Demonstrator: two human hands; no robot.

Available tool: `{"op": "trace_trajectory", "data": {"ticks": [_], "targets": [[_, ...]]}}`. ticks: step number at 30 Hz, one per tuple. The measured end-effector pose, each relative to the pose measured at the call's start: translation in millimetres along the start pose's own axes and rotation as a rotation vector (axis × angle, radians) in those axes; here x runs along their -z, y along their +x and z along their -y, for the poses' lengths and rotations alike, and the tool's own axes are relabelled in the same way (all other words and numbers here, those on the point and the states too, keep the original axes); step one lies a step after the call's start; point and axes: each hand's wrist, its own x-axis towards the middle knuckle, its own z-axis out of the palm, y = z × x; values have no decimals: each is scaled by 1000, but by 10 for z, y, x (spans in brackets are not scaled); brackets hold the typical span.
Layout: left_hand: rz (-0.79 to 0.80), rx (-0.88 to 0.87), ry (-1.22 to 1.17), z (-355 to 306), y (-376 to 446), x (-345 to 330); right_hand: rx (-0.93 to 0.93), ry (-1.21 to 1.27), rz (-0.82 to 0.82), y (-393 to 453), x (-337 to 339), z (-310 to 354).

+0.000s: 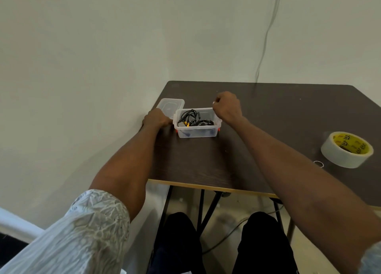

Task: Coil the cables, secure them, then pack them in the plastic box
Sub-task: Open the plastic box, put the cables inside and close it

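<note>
A clear plastic box point(195, 132) stands near the table's far left corner, with coiled black cables point(193, 119) and a small yellow piece inside. Its clear lid point(172, 104) lies flat just behind and to the left. My left hand point(156, 119) rests with curled fingers between the lid's near corner and the box's left end, touching both; which one it grips is hidden. My right hand point(226, 106) hovers as a closed fist over the box's back right corner, with a tiny white spot at its fingertips.
A wide roll of pale tape point(346, 149) with a yellow core sits at the table's right side, and a small loose ring point(318, 164) lies in front of it. The wall runs along the table's left and back edges. A thin cable point(266, 38) hangs down the wall.
</note>
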Motion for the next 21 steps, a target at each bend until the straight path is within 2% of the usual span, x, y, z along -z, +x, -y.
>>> {"op": "trace_trajectory", "data": {"ticks": [4, 9, 16, 19, 21], "targets": [[-75, -34, 20, 7, -37, -24, -23, 24, 0, -6, 8, -22], [-59, 14, -7, -113, -27, 5, -19, 32, 14, 9, 33, -8], [-49, -9, -20, -188, 64, -71, 98, 5, 36, 0, -11, -64], [-78, -38, -22, -208, 102, -19, 97, -5, 6, 29, -68, -69], [-108, -13, -116, -187, 124, 49, 90, 4, -33, 52, -95, -80]]}}
